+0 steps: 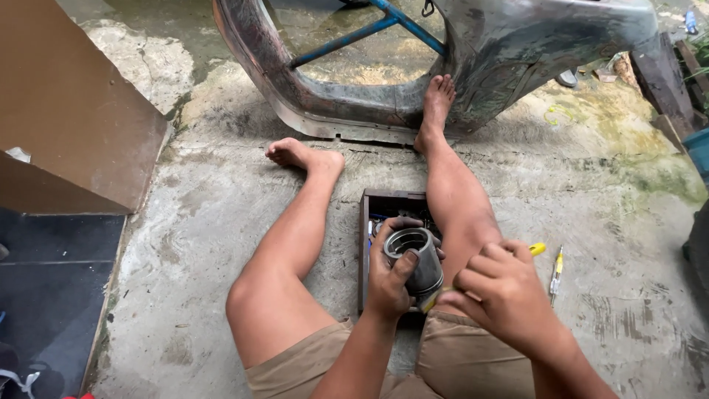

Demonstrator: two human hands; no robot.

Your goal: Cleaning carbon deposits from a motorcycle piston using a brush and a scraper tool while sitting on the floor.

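Nearby, toolbox [367,222] between legs, screwdriver [555,273] on concrete, hands [443,284] busy

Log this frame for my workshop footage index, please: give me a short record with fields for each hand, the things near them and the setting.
Left hand: left hand grips a grey metal cylinder sleeve, open end up
Right hand: right hand closed on a yellow-handled tool, its tip at the sleeve's lower side
Beneath hands: dark wooden box of small parts, between the legs
Nearby: yellow-handled screwdriver lying on the concrete floor
Ahead: worn grey scooter body shell, one bare foot against it
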